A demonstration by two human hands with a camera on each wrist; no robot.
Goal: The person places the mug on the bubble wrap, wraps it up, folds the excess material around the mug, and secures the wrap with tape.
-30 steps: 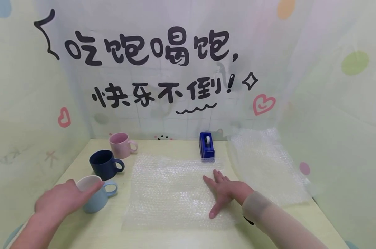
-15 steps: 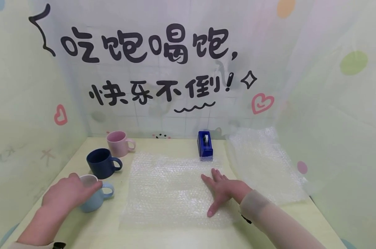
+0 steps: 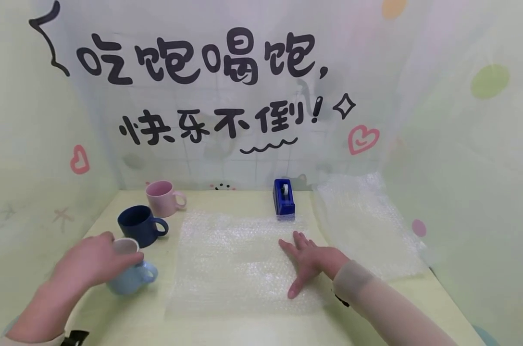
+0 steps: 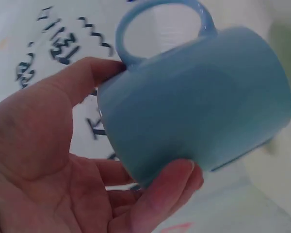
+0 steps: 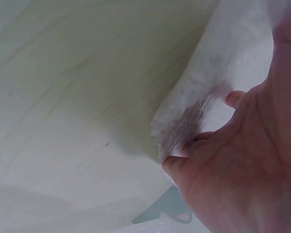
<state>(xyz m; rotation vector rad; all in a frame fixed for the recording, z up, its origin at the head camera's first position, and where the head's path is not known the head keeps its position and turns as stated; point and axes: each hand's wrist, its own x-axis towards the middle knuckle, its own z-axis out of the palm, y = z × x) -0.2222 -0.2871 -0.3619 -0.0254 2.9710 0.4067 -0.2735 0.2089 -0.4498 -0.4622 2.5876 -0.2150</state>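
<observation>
My left hand (image 3: 88,262) grips a light blue mug (image 3: 129,279) near its rim, at the left of the table. In the left wrist view the thumb lies by the handle and the fingers curl round the far side of the mug (image 4: 199,97). Whether its base touches the table I cannot tell. My right hand (image 3: 309,262) rests with spread fingers on the right part of a flat bubble wrap sheet (image 3: 231,269). Close up, the fingertips of the right hand (image 5: 237,165) touch the edge of the wrap (image 5: 189,107).
A dark blue mug (image 3: 136,228) and a pink mug (image 3: 162,199) stand behind the light blue one. Beyond the sheet is a blue tape dispenser (image 3: 283,198). Another bubble wrap piece (image 3: 369,226) lies at the right. Printed curtains (image 3: 227,168) enclose the table's back and sides.
The light blue mug has turned or tilted a little in my left hand, its handle sitting lower against the other mugs. My right hand stays on the wrap. The head view has shifted slightly.
</observation>
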